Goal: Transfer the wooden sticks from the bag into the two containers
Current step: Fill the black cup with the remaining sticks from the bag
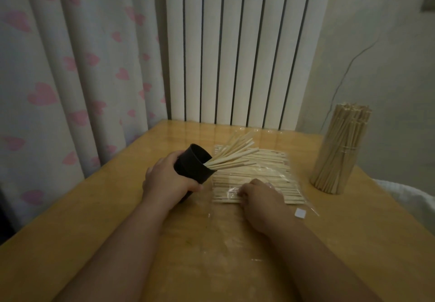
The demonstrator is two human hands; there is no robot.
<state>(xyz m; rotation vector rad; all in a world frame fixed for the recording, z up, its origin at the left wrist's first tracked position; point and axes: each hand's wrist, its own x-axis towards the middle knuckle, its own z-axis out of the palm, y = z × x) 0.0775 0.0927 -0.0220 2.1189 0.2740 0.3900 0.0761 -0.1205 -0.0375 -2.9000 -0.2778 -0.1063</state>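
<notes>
Gripped the dark container in the left hand, fingers wrapped round its wall, tipped on its side just left of the bag, mouth turned toward it. Already held a fan of wooden sticks jutting over the bag's far left corner. Rested the right hand on the bag's near edge, fingers curled down onto the sticks inside; could not tell whether pinching any. Saw the clear container, packed full, standing well right of the bag on the counter. Seemed midway through filling the second container. Next called for pinching a small bunch, drawing it clear of the bag, lining the tips up with the tilted mouth, then sliding them in.
</notes>
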